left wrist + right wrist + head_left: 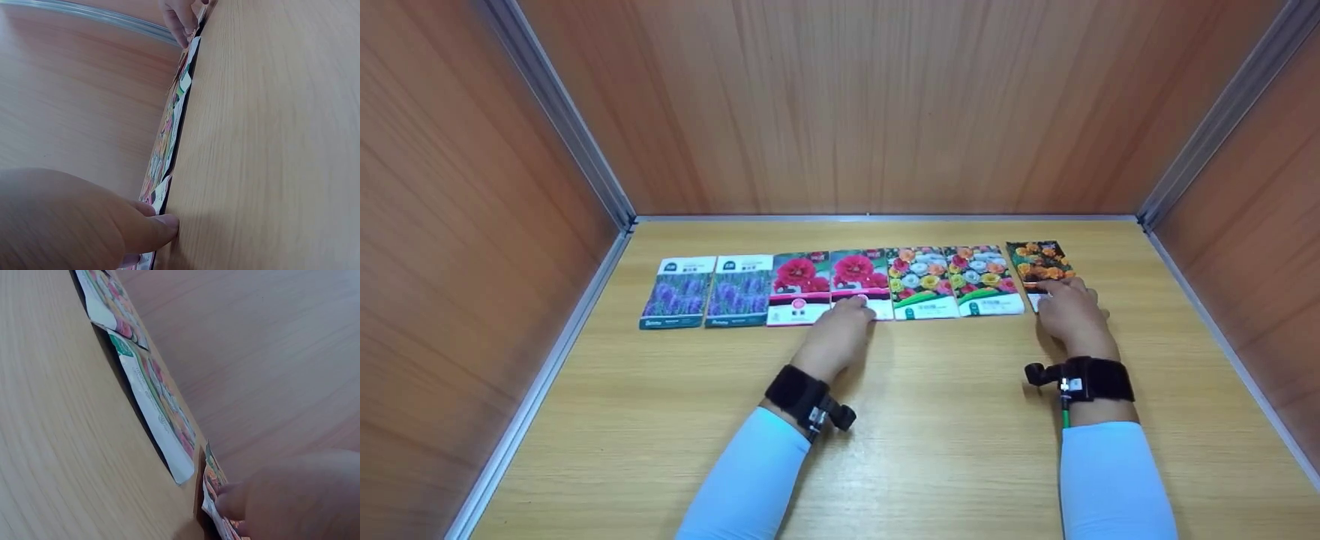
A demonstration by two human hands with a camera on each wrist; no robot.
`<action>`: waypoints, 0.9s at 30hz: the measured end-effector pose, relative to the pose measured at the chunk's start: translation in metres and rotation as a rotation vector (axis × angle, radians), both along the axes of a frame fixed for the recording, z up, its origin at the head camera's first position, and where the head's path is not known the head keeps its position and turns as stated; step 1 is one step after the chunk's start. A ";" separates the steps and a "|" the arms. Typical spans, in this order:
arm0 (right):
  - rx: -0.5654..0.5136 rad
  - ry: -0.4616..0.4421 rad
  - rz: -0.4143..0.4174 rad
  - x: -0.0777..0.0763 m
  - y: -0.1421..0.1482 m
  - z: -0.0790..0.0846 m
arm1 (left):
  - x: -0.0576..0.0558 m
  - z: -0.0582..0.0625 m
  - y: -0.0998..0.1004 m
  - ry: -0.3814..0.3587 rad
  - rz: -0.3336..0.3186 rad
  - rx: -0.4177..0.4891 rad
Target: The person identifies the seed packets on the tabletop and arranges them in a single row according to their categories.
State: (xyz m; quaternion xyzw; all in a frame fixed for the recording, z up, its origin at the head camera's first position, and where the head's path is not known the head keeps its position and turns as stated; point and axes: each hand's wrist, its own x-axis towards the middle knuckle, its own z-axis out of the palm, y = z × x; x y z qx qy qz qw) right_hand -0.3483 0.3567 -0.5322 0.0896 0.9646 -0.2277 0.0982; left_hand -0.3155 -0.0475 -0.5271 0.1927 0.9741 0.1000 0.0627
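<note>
Several flower seed packets lie in a row across the table. My left hand (837,337) is at the near edge of the right-hand pink flower seed packet (859,271), pinching it there between thumb (167,223) and fingers. At the row's right end, my right hand (1071,311) grips the orange flower seed packet (1041,259) by its lower part, which the hand partly covers. Its edge stands slightly raised in the right wrist view. A gap separates it from the mixed-colour flower packet (984,279) to its left.
Two purple flower packets (678,292) form the left end, beside another pink flower packet (799,289). Another mixed-colour packet (922,281) sits in the row. Wood-grain panels (870,112) enclose the table (930,450) at the back and both sides.
</note>
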 end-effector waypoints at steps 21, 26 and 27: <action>-0.038 -0.079 0.057 -0.002 0.001 0.002 | 0.000 -0.001 -0.002 0.042 -0.034 0.015; -0.032 -0.103 0.056 -0.004 0.001 0.003 | 0.000 -0.001 -0.002 0.045 -0.035 0.023; -0.031 -0.105 0.059 -0.004 0.001 0.003 | 0.000 -0.001 -0.002 0.044 -0.034 0.024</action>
